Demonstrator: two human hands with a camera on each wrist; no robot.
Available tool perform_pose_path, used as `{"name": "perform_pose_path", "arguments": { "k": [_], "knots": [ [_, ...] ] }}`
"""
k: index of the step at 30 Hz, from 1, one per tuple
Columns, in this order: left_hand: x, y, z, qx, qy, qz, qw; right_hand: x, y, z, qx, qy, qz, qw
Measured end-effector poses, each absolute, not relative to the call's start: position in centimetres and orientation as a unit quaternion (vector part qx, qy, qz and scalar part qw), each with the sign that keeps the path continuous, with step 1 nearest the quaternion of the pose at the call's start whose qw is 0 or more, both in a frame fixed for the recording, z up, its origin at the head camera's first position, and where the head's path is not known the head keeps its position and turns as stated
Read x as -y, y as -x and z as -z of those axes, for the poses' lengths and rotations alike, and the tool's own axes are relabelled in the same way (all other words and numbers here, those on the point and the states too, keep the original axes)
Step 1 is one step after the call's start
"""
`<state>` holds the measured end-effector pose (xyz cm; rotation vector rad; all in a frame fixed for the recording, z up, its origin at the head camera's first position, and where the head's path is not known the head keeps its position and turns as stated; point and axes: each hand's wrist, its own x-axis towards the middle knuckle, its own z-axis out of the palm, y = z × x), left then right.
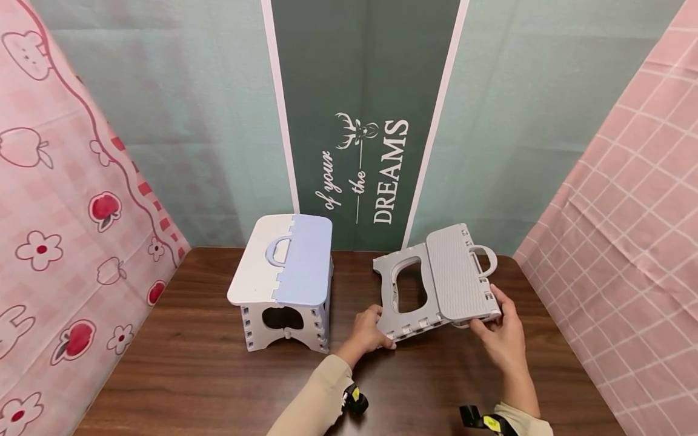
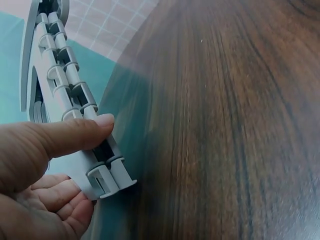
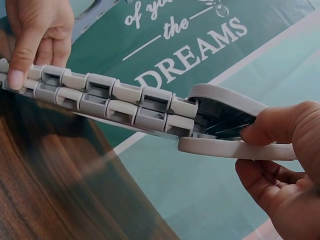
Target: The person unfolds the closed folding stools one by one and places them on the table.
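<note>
As a left hand (image 1: 366,330) and a right hand (image 1: 504,336) grip one gray stool (image 1: 447,278), stool count: two, the other being a white-and-blue stool (image 1: 286,281) on the same brown table (image 1: 425,387).
Handles in view: two, a gray loop handle (image 1: 493,260) and a blue loop handle (image 1: 269,251), one per stool.
Gray stool's place: right part of the table, near its far edge, well apart from the white-and-blue stool; whether it touches the wood, I cannot tell.
Gray stool's direction: leg frame toward the left, seat and loop handle toward the right; long axis across the table, slightly slanted.
Seat leaves (image 3: 235,149): two, parted in a narrow wedge.
Left grip: closed about the leg-end corner, thumb over the hinged edge, fingers behind.
Right grip: pinching one leaf, thumb inside the wedge, fingers beneath.
Edges: green backdrop (image 1: 360,72) just behind both stools; gridded pink cloth (image 1: 627,242) along the right, fruit-patterned pink cloth (image 1: 82,266) along the left.
Room: a strip of wood between the stools, a broader stretch toward the person, crossed by the forearms.
</note>
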<state>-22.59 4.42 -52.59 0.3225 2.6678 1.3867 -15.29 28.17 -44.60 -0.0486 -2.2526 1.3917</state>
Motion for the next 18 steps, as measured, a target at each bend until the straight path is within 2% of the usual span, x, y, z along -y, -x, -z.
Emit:
{"name": "perform_pose_path", "arguments": {
  "k": [5,9,18],
  "knots": [
    [-4.8,22.5,52.9,-0.881,-0.113,-0.456,0.055,-27.6,14.9,43.5,0.828,0.025,-0.502,0.25],
    [-5.0,22.3,52.9,-0.881,-0.115,-0.455,0.056,-27.9,15.2,44.1,0.834,0.04,-0.486,0.258],
    [-5.1,22.1,52.8,-0.882,-0.131,-0.45,0.042,-27.6,15.3,44.5,0.856,0.028,-0.389,0.339]
  ]
}}
